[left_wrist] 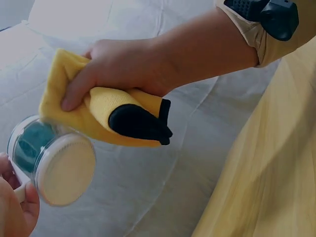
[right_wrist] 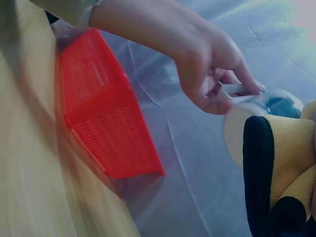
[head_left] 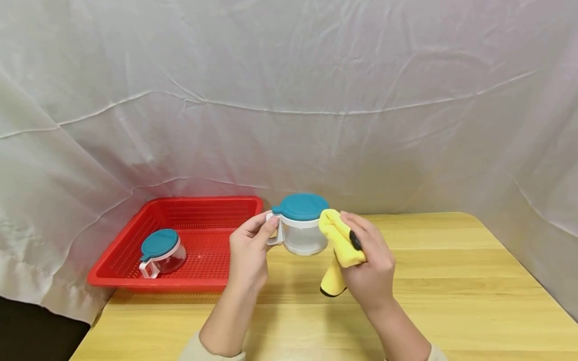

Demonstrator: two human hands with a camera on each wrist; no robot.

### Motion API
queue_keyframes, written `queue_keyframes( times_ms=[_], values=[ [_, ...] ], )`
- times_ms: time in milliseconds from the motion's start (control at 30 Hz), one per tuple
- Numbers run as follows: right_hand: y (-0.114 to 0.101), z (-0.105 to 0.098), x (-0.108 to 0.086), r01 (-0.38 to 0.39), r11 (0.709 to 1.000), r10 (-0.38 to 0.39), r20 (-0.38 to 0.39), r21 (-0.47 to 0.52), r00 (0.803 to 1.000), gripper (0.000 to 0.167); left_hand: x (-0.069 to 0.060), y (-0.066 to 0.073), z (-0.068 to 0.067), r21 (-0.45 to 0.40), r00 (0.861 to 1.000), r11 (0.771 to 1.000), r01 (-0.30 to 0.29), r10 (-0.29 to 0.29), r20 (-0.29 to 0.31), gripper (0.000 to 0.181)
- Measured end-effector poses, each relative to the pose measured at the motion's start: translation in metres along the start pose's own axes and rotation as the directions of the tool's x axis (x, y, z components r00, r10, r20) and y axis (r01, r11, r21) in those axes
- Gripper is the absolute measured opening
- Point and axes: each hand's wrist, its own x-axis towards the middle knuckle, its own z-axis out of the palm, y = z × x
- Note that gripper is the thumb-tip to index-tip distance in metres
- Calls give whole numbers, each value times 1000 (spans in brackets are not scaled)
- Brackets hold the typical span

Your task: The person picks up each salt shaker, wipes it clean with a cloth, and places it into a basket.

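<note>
Near the red basket (head_left: 158,286), cloth (head_left: 339,240) seemingly touches jar (head_left: 301,234).

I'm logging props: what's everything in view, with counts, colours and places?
Table: 1, pale wood, underneath
Backdrop: 1, greyish, behind table
Basket: 1, red, on table's left
Basket jar: 1, clear, teal-lidded, in basket
Held jar: 1, clear, teal-lidded, above table
Cloth: 1, yellow, black-trimmed, at held jar's side
Device: 1, black, on right sleeve
Sleeves: 2, beige, head view's bottom edge
Left grip: 1, bare, on held jar's handle
Right grip: 1, bare, around cloth
</note>
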Motion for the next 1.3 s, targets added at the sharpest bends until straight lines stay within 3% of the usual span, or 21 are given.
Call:
queue_keyframes(
  times_ms=[167,267,500,767,967,1100,1300],
  values=[
    [4,-6,1,-89,996,89,-2,29,996,38,0,1,-1,-34,997,997,68,-66,37,14],
    [1,-4,0,-73,996,73,-2,43,997,37,0,2,0,-50,996,995,83,-82,30,15],
    [-13,9,1,129,989,-129,3,78,992,28,1,3,-2,-90,997,995,48,-53,-54,15],
    [-24,16,3,331,939,-337,70,88,939,17,1,3,-1,-95,995,995,-26,16,-103,11],
    [-26,17,3,399,914,-405,123,72,906,15,2,5,-2,-115,993,992,-44,31,-117,12],
    [-23,16,3,377,921,-385,98,95,918,16,3,7,-3,-141,994,989,-31,16,-106,11],
    [-15,10,3,229,969,-233,40,91,972,25,5,8,-5,-160,998,986,34,-41,-39,17]
  ],
)
